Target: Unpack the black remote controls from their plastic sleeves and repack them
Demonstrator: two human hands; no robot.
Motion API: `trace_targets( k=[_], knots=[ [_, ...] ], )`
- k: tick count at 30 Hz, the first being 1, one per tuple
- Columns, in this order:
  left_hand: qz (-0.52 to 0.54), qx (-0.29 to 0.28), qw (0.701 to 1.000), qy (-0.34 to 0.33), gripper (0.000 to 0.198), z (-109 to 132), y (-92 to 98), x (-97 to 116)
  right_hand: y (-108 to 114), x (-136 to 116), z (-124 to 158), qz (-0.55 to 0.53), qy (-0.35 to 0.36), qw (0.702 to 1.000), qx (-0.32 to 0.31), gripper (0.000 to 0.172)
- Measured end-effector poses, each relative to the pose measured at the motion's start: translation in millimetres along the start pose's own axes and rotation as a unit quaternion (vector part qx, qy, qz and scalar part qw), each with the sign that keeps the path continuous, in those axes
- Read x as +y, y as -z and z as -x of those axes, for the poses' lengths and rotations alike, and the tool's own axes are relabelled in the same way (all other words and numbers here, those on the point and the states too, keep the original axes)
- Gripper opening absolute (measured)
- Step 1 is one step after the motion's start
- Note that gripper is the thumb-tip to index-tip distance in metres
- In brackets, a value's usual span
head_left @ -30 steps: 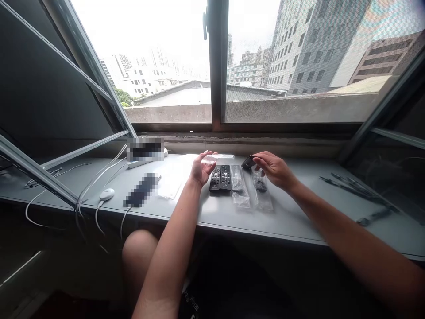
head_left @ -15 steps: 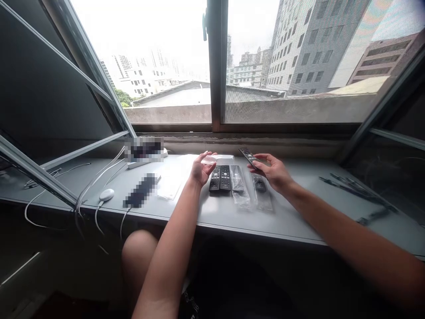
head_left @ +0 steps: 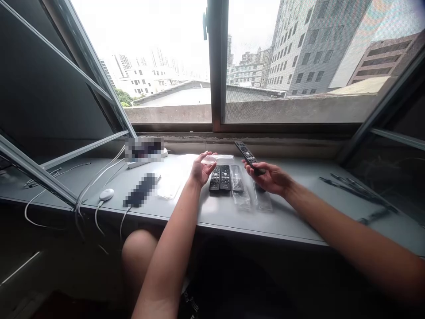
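Right hand [head_left: 270,179] clasps a black remote control [head_left: 248,157] between thumb and fingers, its far end newly tilted up toward 12 o'clock. Left hand [head_left: 202,169] stays open, empty, at 9 o'clock from two paired remotes [head_left: 220,178] on the grey sill [head_left: 232,219].

I count four remote controls [head_left: 248,156]: one is in the right hand [head_left: 269,178], two are lying bare on the counter [head_left: 292,217], and one is inside a plastic bag [head_left: 241,199]. There are two such bags, one white computer mouse [head_left: 106,194], and two blurred objects [head_left: 140,190].
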State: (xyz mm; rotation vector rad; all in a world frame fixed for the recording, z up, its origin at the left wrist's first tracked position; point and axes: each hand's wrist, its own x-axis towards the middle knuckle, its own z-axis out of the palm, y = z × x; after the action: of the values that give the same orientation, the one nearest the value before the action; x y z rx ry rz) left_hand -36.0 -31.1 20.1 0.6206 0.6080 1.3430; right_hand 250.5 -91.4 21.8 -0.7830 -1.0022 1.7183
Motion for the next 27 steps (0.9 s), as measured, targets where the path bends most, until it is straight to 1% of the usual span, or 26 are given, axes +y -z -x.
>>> trace_targets(
  k=[3, 7, 10, 11, 14, 17, 20, 22, 24, 27],
  knots=[
    [-0.001, 0.003, 1.000, 0.000, 0.023, 0.8, -1.3, 0.3, -4.9, 0.2, 3.1, -0.003, -0.031, 0.999, -0.019, 0.031],
    [0.001, 0.007, 1.000, 0.002, 0.024, 2.4, -3.6, 1.0, -11.3, -0.1, 4.3, -0.047, -0.046, 0.997, -0.035, 0.024],
    [-0.001, 0.008, 1.000, 0.003, 0.024, 3.1, -4.1, 1.2, -14.7, -1.9, 4.2, -0.103, -0.062, 0.992, -0.031, 0.039],
    [-0.002, 0.009, 1.000, 0.002, 0.023, 2.9, -3.9, 1.1, -15.4, -2.5, 4.1, -0.122, -0.061, 0.990, -0.030, 0.041],
    [-0.005, 0.008, 1.000, 0.000, 0.022, 1.6, -2.4, 0.4, -16.8, -3.6, 3.9, -0.167, -0.044, 0.985, -0.021, 0.039],
    [-0.004, 0.005, 1.000, 0.001, 0.021, 0.3, -1.1, -0.3, -17.9, -4.2, 3.6, -0.197, -0.037, 0.980, 0.006, 0.029],
    [-0.003, 0.006, 1.000, 0.002, 0.023, 0.0, -1.1, -0.3, -18.1, -4.5, 2.9, -0.198, -0.050, 0.978, 0.051, 0.018],
    [-0.001, 0.009, 1.000, 0.002, 0.025, 0.1, -1.3, -0.1, -17.1, -4.3, 2.2, -0.188, -0.064, 0.978, 0.067, 0.017],
    [0.002, 0.010, 1.000, 0.002, 0.026, -0.2, -1.1, 0.0, -15.2, -3.7, 1.3, -0.187, -0.070, 0.978, 0.058, 0.022],
    [0.005, 0.008, 1.000, 0.003, 0.030, -1.0, -0.2, -0.3, -11.3, -3.0, 0.0, -0.207, -0.077, 0.975, 0.023, 0.026]
  ],
)
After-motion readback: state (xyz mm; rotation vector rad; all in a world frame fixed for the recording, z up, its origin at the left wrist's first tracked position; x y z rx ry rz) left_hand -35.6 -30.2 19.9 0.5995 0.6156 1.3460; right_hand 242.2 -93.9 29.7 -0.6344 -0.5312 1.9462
